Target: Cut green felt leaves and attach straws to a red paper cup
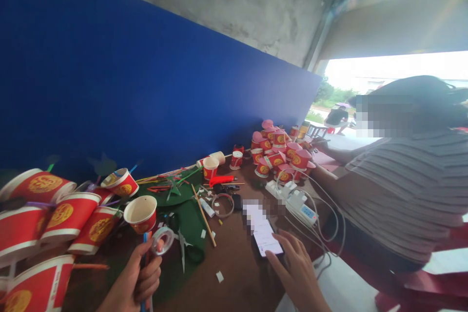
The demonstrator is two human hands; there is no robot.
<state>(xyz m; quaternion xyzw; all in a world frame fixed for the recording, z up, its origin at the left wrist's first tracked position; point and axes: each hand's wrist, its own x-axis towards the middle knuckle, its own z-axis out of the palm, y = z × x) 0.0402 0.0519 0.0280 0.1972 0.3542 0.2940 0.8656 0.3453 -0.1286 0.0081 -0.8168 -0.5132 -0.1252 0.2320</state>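
My left hand [146, 273] is wrapped round a blue stick [147, 239]. A red and white paper cup [141, 217] sits just above the stick's top end, mouth up and slightly tilted; whether they are joined I cannot tell. A roll of clear tape [163, 240] hangs at that hand's fingers. My right hand [296, 265] reaches over a lit phone [263, 238] that lies on the table, thumb and fingertips at its lower end, fingers apart and grasping nothing. Scissors [183, 248] lie just right of the tape roll.
Several red cups [71, 214] with sticks crowd the left. Pink-topped cups [280, 151] are piled at the far end, beside a power strip [292, 200] with trailing cables. Green sheet [193, 214], a wooden stick [204, 214] and a red glue gun [221, 180] lie mid-table. A person [409, 180] sits at right.
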